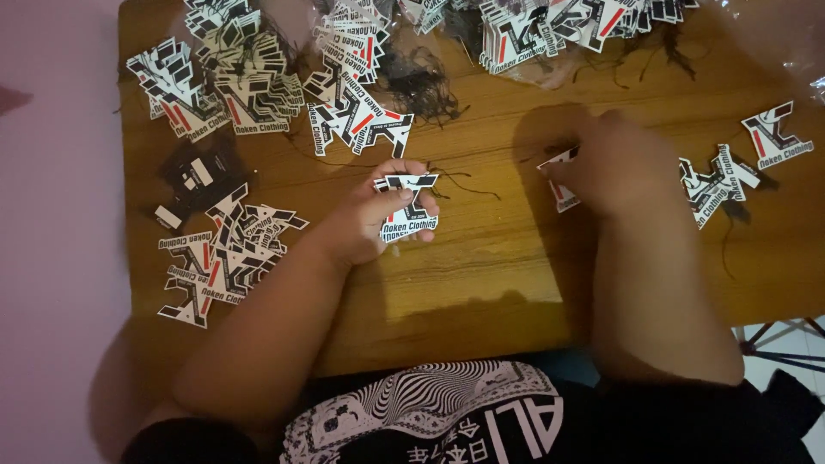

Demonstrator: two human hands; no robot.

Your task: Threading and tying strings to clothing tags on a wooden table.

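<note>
Our left hand (365,225) pinches a black-white-red die-cut card tag (407,206) upright for access; our right hand (612,163) pins another similar tag (560,187) near the wooden table's (481,266) far edge.

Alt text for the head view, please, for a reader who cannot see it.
Seen from above, the left hand holds a black, white and red die-cut tag over a wooden table, while the right hand touches another tag. Piles of tags and black strings lie around them.
</note>
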